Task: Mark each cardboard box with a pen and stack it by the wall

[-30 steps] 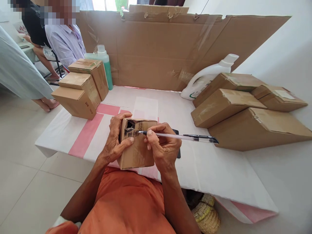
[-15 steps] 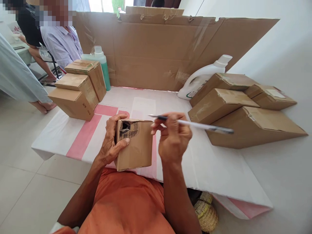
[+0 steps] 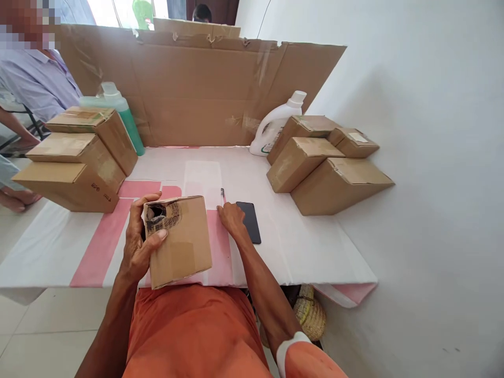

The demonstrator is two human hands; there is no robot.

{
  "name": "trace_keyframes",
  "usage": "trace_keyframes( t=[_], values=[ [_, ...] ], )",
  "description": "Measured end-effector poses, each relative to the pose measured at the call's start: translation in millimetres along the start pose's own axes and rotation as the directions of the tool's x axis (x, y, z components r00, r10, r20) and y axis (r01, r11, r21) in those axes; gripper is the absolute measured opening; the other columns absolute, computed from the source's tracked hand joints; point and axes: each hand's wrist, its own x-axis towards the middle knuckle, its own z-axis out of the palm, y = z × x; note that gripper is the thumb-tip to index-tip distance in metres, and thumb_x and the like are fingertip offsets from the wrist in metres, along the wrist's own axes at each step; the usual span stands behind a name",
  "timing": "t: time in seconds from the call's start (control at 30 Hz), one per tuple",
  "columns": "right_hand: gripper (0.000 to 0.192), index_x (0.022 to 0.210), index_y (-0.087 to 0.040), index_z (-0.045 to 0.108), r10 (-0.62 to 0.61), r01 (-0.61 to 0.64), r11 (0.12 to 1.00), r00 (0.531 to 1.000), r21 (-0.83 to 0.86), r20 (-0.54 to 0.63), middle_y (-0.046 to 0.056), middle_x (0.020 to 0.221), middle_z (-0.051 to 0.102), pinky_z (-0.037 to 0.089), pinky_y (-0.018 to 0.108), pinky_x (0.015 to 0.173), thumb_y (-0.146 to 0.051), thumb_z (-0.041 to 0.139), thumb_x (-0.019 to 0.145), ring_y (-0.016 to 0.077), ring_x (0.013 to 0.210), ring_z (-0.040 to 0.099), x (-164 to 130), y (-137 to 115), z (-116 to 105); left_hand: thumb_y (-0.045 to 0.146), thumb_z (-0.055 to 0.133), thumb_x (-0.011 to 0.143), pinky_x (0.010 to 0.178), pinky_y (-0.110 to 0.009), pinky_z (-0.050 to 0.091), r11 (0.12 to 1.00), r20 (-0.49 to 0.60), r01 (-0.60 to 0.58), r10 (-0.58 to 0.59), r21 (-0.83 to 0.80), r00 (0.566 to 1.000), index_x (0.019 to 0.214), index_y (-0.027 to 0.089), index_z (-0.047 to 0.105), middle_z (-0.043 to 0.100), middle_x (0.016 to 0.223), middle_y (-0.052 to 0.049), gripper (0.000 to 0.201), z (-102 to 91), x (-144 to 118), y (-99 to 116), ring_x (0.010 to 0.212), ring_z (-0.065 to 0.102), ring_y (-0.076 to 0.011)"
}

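Closest to the camera, the left hand (image 3: 137, 247) grips a small cardboard box (image 3: 179, 241), thumb across its front and fingers wrapped behind, holding it tilted at the near edge of the table (image 3: 59, 241) above the lap. One top corner of the box is torn open and scribbled over in black; what lies inside cannot be seen through the hole. Just beside it the right hand (image 3: 232, 218) rests knuckles-up on the table with its fingers curled around the lower end of a pen (image 3: 222, 194), only the tip showing beyond them; the hold looks loose, though how tightly it closes cannot be told. A dark phone (image 3: 250, 221) lies flat just right of that hand. The box is carried by one hand only and hangs partly over the table edge, so a slack thumb could let it tip onto the lap or floor, and the torn corner could rip further if squeezed. The pen could roll against the phone if let go. Farther off, three sealed boxes are stacked at the left (image 3: 74, 157) and four more sit at the right (image 3: 326, 163), all closed, contents hidden. Behind them stand a green bottle (image 3: 124, 118) and a white jug (image 3: 275, 126) against an upright cardboard sheet (image 3: 197, 89). A seated person's sleeve (image 3: 35, 84) shows at far left.
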Motion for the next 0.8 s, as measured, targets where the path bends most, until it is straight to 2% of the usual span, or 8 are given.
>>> trace_keyframes(
  t=[0.13, 0.27, 0.33, 0.43, 0.53, 0.6, 0.7, 0.8],
  values=[
    [0.043, 0.128, -0.012, 0.068, 0.031, -0.024, 0.997, 0.996, 0.077, -0.090, 0.023, 0.125, 0.073, 0.052, 0.037, 0.089, -0.046, 0.050, 0.109, 0.0323, 0.114, 0.072, -20, 17, -1, 0.041, 0.074, 0.085, 0.094, -0.033, 0.048, 1.000, -0.003, 0.005, -0.005, 0.015, 1.000, 0.142, 0.030, 0.057, 0.058, 0.149, -0.006, 0.061, -0.3, 0, -2, 0.115, 0.058, -0.0237],
    [0.060, 0.142, -0.004, 0.055, 0.193, -0.157, 0.972, 0.958, 0.177, -0.211, 0.032, 0.148, 0.056, 0.047, 0.052, 0.107, -0.044, 0.067, 0.099, 0.0431, 0.142, 0.051, -47, 51, 6, 0.043, 0.074, 0.084, 0.096, -0.034, 0.048, 1.000, -0.011, 0.007, -0.007, 0.012, 1.000, 0.142, 0.030, 0.057, 0.056, 0.151, -0.006, 0.062, 0.8, -2, -2, 0.117, 0.058, -0.0244],
    [0.067, 0.138, -0.001, 0.057, 0.282, -0.220, 0.934, 0.937, 0.281, -0.206, 0.036, 0.148, 0.054, 0.042, 0.059, 0.113, -0.040, 0.080, 0.089, 0.0479, 0.145, 0.046, -54, 69, 11, 0.043, 0.074, 0.084, 0.097, -0.035, 0.048, 1.000, -0.006, 0.007, -0.007, 0.013, 1.000, 0.142, 0.029, 0.056, 0.057, 0.149, -0.006, 0.062, 2.4, -2, -2, 0.118, 0.058, -0.0250],
    [0.070, 0.128, -0.002, 0.062, 0.310, -0.229, 0.882, 0.940, 0.412, -0.142, 0.036, 0.138, 0.062, 0.046, 0.061, 0.108, -0.042, 0.088, 0.077, 0.0505, 0.135, 0.057, -53, 88, 17, 0.044, 0.073, 0.085, 0.101, -0.039, 0.048, 1.000, 0.011, 0.009, -0.009, 0.017, 1.000, 0.144, 0.028, 0.055, 0.056, 0.147, -0.008, 0.064, 5.5, -3, -1, 0.121, 0.058, -0.0277],
    [0.054, 0.109, -0.007, 0.070, 0.275, -0.187, 0.807, 0.959, 0.559, -0.075, 0.030, 0.118, 0.074, 0.053, 0.058, 0.099, -0.041, 0.088, 0.072, 0.0487, 0.118, 0.068, -46, 97, 21, 0.045, 0.072, 0.085, 0.104, -0.043, 0.048, 1.000, 0.016, 0.018, -0.018, 0.006, 1.000, 0.145, 0.028, 0.053, 0.055, 0.146, -0.010, 0.065, 6.8, -4, -2, 0.122, 0.058, -0.0299],
    [0.038, 0.095, -0.013, 0.070, 0.207, -0.127, 0.728, 0.978, 0.674, -0.038, 0.021, 0.103, 0.079, 0.057, 0.052, 0.092, -0.040, 0.084, 0.073, 0.0431, 0.108, 0.073, -48, 98, 25, 0.045, 0.071, 0.086, 0.104, -0.043, 0.048, 1.000, 0.006, 0.026, -0.026, 0.003, 1.000, 0.145, 0.027, 0.053, 0.055, 0.145, -0.011, 0.065, 6.2, -6, -4, 0.121, 0.058, -0.0298],
    [0.035, 0.093, -0.017, 0.070, 0.077, -0.053, 0.564, 0.997, 0.824, 0.011, 0.011, 0.094, 0.081, 0.062, 0.043, 0.080, -0.043, 0.082, 0.073, 0.0339, 0.094, 0.078, -64, 99, 29, 0.044, 0.070, 0.085, 0.104, -0.042, 0.047, 1.000, -0.019, 0.019, -0.019, -0.005, 1.000, 0.145, 0.027, 0.053, 0.055, 0.143, -0.010, 0.064, 4.0, -8, -5, 0.120, 0.057, -0.0289],
    [0.045, 0.103, -0.017, 0.073, -0.072, -0.097, 0.190, 0.991, 0.977, 0.113, 0.012, 0.107, 0.082, 0.067, 0.042, 0.076, -0.041, 0.090, 0.069, 0.0303, 0.089, 0.080, -95, 101, 20, 0.043, 0.069, 0.084, 0.104, -0.043, 0.047, 1.000, -0.030, 0.020, -0.021, -0.023, 0.999, 0.143, 0.027, 0.053, 0.055, 0.143, -0.010, 0.063, 2.4, -7, -6, 0.119, 0.058, -0.0288]
  ],
)
